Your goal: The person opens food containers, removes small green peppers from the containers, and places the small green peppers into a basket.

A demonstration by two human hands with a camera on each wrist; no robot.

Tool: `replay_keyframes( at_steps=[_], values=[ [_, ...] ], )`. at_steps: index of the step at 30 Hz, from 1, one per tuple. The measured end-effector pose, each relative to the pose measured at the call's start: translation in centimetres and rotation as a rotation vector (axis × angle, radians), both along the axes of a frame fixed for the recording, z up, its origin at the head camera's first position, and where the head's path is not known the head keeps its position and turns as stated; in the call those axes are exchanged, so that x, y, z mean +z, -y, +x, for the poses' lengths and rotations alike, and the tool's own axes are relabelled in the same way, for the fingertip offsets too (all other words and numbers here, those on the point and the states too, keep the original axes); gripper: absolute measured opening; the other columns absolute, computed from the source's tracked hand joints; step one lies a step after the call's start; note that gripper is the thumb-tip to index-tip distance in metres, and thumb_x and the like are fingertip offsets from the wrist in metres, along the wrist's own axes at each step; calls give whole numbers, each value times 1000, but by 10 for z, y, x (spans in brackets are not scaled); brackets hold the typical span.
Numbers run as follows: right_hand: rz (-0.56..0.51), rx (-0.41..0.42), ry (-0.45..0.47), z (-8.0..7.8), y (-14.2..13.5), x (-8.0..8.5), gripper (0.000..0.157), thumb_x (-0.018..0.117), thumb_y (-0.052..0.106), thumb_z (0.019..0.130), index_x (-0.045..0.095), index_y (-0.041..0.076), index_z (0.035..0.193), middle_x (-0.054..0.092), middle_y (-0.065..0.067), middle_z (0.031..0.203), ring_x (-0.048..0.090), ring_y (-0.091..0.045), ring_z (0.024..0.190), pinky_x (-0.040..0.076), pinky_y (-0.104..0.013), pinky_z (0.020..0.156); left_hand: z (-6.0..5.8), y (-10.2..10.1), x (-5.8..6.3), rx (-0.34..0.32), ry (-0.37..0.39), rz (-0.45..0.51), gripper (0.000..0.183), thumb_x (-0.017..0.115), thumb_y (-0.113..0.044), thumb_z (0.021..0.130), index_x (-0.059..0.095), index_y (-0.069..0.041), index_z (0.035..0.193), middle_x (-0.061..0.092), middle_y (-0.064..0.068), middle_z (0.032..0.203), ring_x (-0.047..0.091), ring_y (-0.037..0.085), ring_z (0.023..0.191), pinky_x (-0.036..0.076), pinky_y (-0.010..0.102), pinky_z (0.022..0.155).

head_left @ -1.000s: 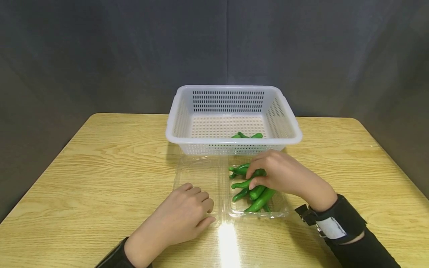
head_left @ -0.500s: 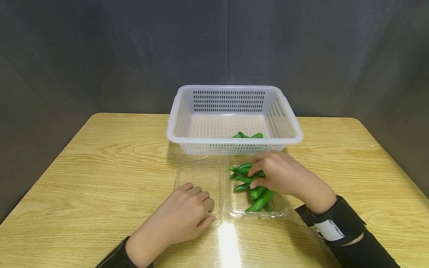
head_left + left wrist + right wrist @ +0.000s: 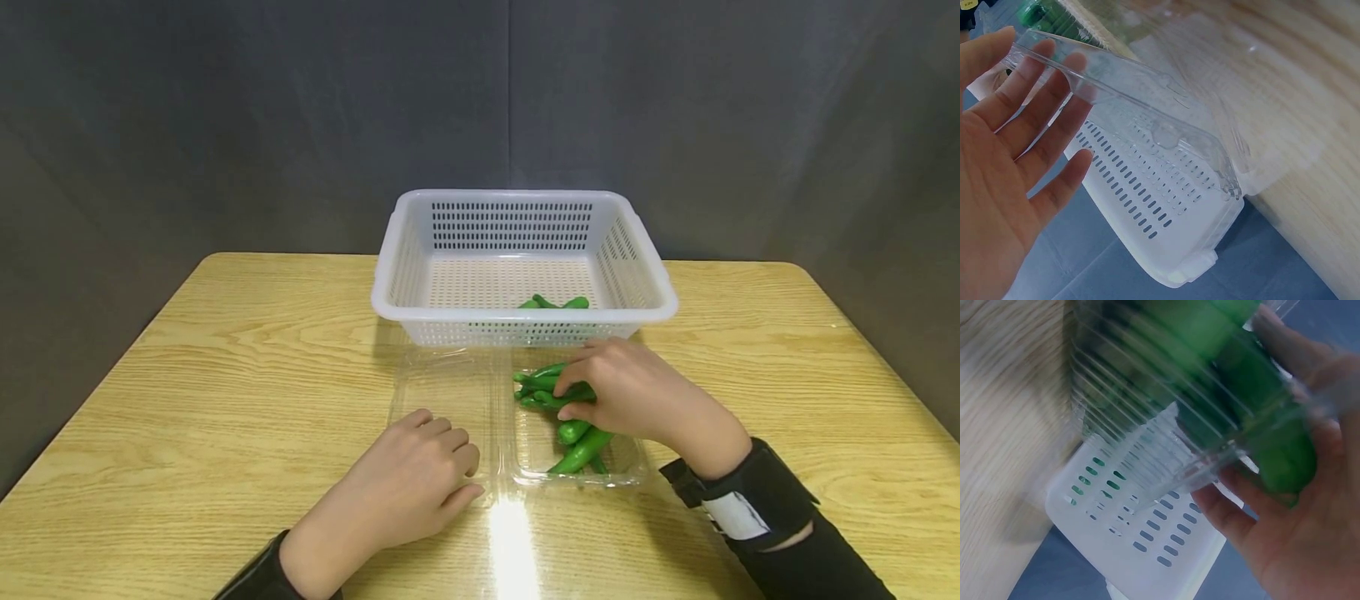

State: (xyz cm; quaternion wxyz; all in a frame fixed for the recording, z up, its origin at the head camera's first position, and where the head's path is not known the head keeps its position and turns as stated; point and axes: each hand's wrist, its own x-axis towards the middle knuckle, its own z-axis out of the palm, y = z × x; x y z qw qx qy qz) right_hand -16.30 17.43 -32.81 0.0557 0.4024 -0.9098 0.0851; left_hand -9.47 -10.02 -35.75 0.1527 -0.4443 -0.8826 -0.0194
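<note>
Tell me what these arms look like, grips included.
The left grip and right grip are bare human hands, no gloves. The right arm wears a black strap with a white patch, then a black sleeve. On the left arm, a black band shows, cut off by the picture's edge.

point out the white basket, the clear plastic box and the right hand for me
White basket [image 3: 525,315]: head view, on the middle of its front rim
Clear plastic box [image 3: 456,387]: head view, on its bare left half
Right hand [image 3: 618,382]: head view, on the back of the hand
</note>
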Motion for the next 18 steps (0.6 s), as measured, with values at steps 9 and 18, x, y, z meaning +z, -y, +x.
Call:
replay_keyframes(
  at_steps=[9,18],
  values=[
    [16,-50,51,2,-2,0,25,84,28,78,77,13,97,70,2,97,67,-21,91,53,-43,82,1,1,0,-4,-4,11,26,70,-35,87,59,-17,72,52,-8,69,47,12,62,42,28,68],
    [6,-71,101,4,-1,1,19,84,24,79,77,15,95,68,4,95,66,-19,89,54,-42,80,0,2,-1,-14,-18,7,25,70,-35,87,59,-17,72,51,-8,68,45,12,61,39,27,65]
  ],
)
